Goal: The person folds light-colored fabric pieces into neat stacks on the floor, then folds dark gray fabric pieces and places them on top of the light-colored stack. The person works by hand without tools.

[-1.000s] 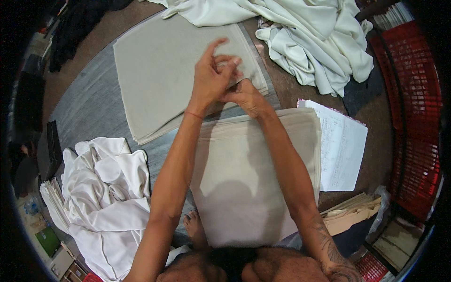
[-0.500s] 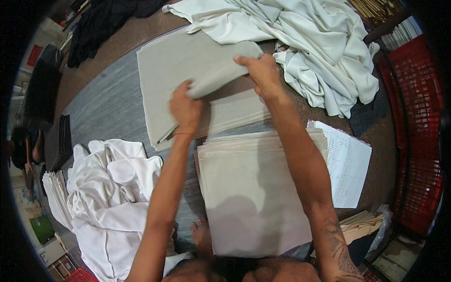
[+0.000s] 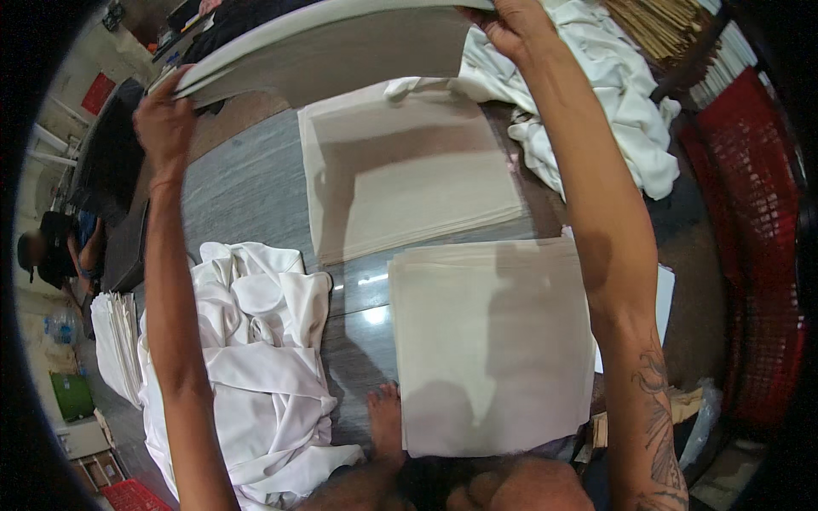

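A beige piece of cloth [image 3: 341,55] hangs stretched between my two raised hands at the far side. My left hand [image 3: 164,128] is closed on its left end, and my right hand [image 3: 515,27] grips its right end, partly cut off by the top edge. Beneath the cloth lies a flat stack of beige cloth pieces [image 3: 417,175], with the shadow of the raised piece across it. A second stack of beige cloth pieces [image 3: 486,341] lies nearer, in front of my legs, its edges nearly lined up.
White fabric [image 3: 256,358] is heaped at the left, beside folded white cloths [image 3: 117,345]. More white fabric [image 3: 588,94] lies at the far right, near red plastic crates [image 3: 758,255]. A written sheet [image 3: 665,315] is partly behind my right forearm. Another person [image 3: 64,247] is at the far left.
Both hands have lifted the cloth piece off the far stack, upward and away. My hands have spread apart, the left one going left, so the piece is now stretched out.
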A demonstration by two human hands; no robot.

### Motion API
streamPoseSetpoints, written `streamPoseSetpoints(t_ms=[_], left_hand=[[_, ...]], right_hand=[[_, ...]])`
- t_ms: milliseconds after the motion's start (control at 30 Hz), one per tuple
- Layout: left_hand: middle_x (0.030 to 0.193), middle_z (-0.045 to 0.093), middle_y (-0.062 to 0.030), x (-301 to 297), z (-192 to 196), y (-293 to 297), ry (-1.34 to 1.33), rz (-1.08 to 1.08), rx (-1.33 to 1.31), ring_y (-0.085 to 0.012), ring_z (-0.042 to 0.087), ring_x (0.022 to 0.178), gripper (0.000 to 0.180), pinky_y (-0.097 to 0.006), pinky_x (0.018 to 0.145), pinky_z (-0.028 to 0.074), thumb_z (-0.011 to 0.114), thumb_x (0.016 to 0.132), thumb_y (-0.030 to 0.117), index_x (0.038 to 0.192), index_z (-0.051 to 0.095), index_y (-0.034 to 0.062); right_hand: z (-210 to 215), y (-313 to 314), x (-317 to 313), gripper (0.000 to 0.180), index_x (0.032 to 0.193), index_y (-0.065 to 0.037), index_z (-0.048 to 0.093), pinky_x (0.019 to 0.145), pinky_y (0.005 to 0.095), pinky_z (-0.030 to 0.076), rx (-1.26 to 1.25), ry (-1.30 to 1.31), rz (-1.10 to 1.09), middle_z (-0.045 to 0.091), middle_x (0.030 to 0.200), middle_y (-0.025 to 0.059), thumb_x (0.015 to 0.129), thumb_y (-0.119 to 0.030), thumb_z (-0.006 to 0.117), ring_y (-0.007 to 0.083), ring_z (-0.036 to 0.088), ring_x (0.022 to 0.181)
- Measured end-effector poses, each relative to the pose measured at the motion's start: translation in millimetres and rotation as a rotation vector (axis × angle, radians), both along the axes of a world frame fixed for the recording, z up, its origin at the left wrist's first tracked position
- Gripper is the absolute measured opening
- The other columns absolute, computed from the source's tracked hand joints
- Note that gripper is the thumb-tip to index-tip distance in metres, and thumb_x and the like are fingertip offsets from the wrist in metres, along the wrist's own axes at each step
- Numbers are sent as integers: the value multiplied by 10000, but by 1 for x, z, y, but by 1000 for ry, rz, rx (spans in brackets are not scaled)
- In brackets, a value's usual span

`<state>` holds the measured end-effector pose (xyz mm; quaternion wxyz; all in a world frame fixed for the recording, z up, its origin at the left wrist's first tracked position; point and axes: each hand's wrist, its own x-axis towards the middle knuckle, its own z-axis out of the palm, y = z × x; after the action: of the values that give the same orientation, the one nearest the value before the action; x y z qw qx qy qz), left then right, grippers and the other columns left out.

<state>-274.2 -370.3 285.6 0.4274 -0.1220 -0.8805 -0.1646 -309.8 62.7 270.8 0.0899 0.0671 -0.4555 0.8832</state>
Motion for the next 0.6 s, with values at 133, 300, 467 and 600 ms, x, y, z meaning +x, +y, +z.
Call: streamPoseSetpoints(t_ms=[133, 300, 467, 600], left_hand=[[1037, 688, -58, 58, 61, 2, 262, -295, 63, -128, 641, 886, 430, -257, 805, 504, 524, 823, -2, 1209, 667, 125], [1047, 679, -69, 144, 134, -25, 254, -433, 282, -140, 628, 905, 346, -287, 840, 485, 574, 856, 80, 1192, 656, 82], [1057, 671, -80, 174, 158, -19, -161, -613, 536, -153, 615, 924, 313, -317, 876, 467, 624, 890, 162, 1176, 644, 38], [1035, 665, -62, 176, 76, 74, -454, -695, 508, -137, 594, 902, 334, -301, 862, 453, 646, 885, 233, 1147, 657, 25]], right_hand=[[100, 28, 106, 265, 1038, 42, 599, 786, 304, 560, 270, 73, -198, 638, 1016, 127, 800, -17, 701, 200, 628, 942], [165, 30, 251, 280, 1098, 49, 583, 693, 215, 549, 341, 128, -516, 618, 967, 131, 851, -55, 663, 167, 598, 806], [158, 144, 309, 318, 1122, 21, 583, 756, 287, 598, 481, 56, -399, 589, 1046, 101, 857, -118, 693, 138, 613, 876], [118, 125, 340, 316, 1132, -115, 660, 604, 140, 437, 656, -177, -415, 634, 1015, -65, 861, -272, 706, 25, 552, 839]])
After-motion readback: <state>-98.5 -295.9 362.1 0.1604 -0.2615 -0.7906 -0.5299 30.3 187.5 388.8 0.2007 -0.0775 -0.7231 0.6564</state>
